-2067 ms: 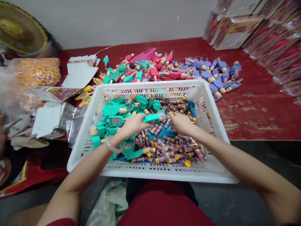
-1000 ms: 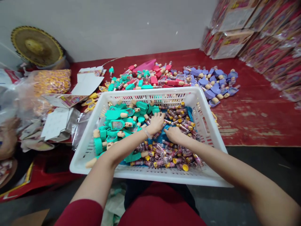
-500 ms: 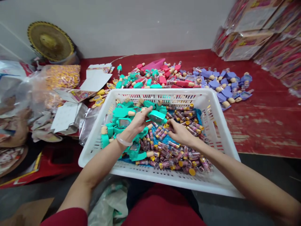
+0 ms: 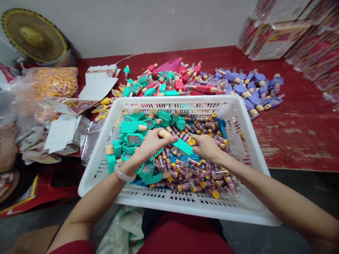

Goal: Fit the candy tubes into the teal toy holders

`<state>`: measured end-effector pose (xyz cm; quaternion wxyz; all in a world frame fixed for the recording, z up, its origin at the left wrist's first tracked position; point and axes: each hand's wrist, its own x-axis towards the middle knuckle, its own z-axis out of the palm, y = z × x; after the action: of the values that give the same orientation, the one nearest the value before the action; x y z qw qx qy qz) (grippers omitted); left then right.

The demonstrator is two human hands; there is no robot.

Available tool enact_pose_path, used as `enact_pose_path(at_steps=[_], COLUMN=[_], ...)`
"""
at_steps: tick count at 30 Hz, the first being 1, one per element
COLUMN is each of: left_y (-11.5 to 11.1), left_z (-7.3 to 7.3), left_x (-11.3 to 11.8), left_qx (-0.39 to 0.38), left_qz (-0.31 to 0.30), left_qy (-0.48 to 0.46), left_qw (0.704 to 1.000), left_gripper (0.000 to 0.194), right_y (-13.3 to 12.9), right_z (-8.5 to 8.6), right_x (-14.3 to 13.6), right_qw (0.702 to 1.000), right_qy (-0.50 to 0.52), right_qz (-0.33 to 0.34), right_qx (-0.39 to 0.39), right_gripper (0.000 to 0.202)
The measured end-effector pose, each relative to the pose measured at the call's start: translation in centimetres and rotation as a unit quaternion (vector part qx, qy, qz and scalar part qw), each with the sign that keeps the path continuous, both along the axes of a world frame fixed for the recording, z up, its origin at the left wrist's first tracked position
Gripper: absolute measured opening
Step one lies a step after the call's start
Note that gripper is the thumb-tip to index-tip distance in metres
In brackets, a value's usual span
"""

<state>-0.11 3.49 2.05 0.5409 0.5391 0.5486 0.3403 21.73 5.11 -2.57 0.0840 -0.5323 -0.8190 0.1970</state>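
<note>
My left hand (image 4: 156, 141) is closed around a green plastic toy piece (image 4: 182, 146) with a beige rounded end, held tilted over the basket's middle. My right hand (image 4: 206, 146) pinches a small clear tube with a yellow cap (image 4: 192, 141), right against the toy piece's far end. Both hands are above a white plastic basket (image 4: 254, 158). More green pieces (image 4: 131, 127) with beige ends fill its left side, around my left wrist. Small yellow-capped tubes (image 4: 185, 176) with purplish contents cover the middle and right, on a blue sheet.
Behind the basket, red and green toy pieces (image 4: 180, 84) and purple ones (image 4: 255, 93) are heaped on a red table (image 4: 291, 141). Packaged boxes (image 4: 278, 40) are stacked at right. At left are white cartons (image 4: 62, 134), a bag of yellow items (image 4: 54, 83) and another person's arm (image 4: 7, 148).
The green piece has turned so its narrow side shows, and its far end has moved lower and right. My right hand has shifted slightly right. The view has swung a little.
</note>
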Motion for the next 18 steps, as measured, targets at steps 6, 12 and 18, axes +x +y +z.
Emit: enact_pose_path(at_steps=[6, 12, 18], left_y=[0.3, -0.5, -1.2], left_z=[-0.5, -0.2, -0.2], left_x=[0.0, -0.6, 0.0], left_qx=[-0.028, 0.027, 0.082], left_qz=[0.069, -0.088, -0.242], left_qy=[-0.047, 0.167, 0.297], left_qw=[0.996, 0.982, 0.920], left_gripper=[0.040, 0.037, 0.047], right_y=[0.3, -0.1, -0.4], right_z=[0.0, -0.1, 0.0], right_x=[0.0, -0.1, -0.2], right_qw=[0.998, 0.995, 0.990], right_qy=[-0.059, -0.096, -0.136], right_qz=[0.014, 0.032, 0.039], right_qx=[0.001, -0.025, 0.004], right_gripper=[0.016, 0.020, 0.022])
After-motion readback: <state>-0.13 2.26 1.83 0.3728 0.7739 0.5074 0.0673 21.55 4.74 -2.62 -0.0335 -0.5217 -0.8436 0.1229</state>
